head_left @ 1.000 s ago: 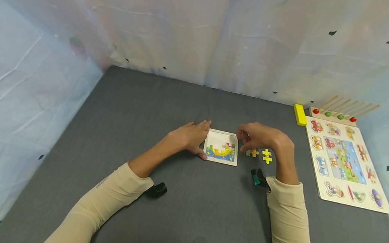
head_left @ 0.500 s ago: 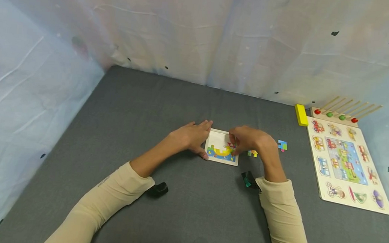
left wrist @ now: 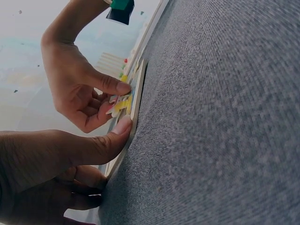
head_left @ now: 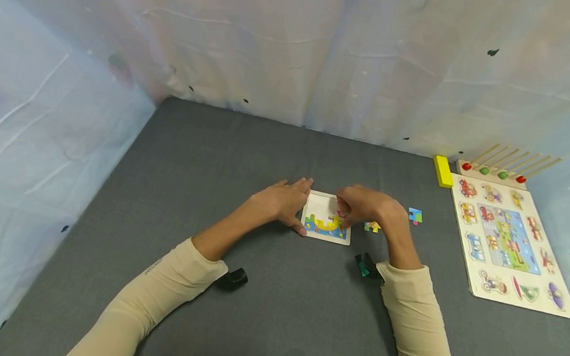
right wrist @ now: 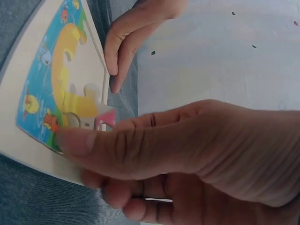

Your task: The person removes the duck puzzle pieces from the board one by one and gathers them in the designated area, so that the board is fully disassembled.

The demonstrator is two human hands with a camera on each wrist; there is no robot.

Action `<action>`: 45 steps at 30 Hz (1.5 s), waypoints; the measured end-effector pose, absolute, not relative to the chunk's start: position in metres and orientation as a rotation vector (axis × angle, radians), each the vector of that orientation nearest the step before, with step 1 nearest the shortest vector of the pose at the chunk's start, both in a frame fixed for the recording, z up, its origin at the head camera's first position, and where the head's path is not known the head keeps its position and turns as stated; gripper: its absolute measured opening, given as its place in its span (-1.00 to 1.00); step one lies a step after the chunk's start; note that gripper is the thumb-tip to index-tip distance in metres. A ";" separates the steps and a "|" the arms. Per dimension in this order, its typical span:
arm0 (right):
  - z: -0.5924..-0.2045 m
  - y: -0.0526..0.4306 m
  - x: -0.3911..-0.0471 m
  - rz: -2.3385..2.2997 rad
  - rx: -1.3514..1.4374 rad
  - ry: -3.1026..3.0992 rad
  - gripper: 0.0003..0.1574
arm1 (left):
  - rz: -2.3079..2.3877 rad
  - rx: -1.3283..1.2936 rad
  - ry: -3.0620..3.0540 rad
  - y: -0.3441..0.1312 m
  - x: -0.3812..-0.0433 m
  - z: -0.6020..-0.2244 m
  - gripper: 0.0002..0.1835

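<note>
The right of the hands has shifted (leftward) over the tray.

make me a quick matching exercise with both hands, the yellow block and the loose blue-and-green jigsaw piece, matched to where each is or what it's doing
Column 1
1. yellow block
2. right hand
3. loose blue-and-green jigsaw piece
4. left hand

Column 2
A. touches the left side of the small framed jigsaw tray
B. lies by the far left corner of the large puzzle board
C. lies between the right wrist and the large puzzle board
D. pinches a yellow jigsaw piece

Pairs: 1-B, 2-D, 3-C, 4-A
</note>
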State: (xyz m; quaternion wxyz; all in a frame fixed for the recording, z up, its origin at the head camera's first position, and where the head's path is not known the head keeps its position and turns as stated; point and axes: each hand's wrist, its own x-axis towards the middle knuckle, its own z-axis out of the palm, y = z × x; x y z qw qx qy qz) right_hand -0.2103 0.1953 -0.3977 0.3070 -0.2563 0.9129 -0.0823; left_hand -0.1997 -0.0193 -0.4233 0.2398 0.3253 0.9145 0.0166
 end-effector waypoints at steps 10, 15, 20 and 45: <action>-0.392 0.197 -0.209 -0.311 -0.750 2.386 -0.77 | 0.029 0.896 2.503 -0.020 -0.199 -0.424 0.25; -0.383 0.208 -0.206 -0.390 -0.751 2.391 -0.81 | 0.043 0.895 2.504 -0.020 -0.199 -0.424 0.25; -0.369 0.231 -0.202 -0.449 -0.748 2.427 -0.86 | 0.049 0.907 2.496 -0.020 -0.199 -0.424 0.26; -0.393 0.362 -0.190 -0.543 -0.217 2.264 -0.88 | -0.013 0.880 2.489 -0.016 -0.199 -0.420 0.26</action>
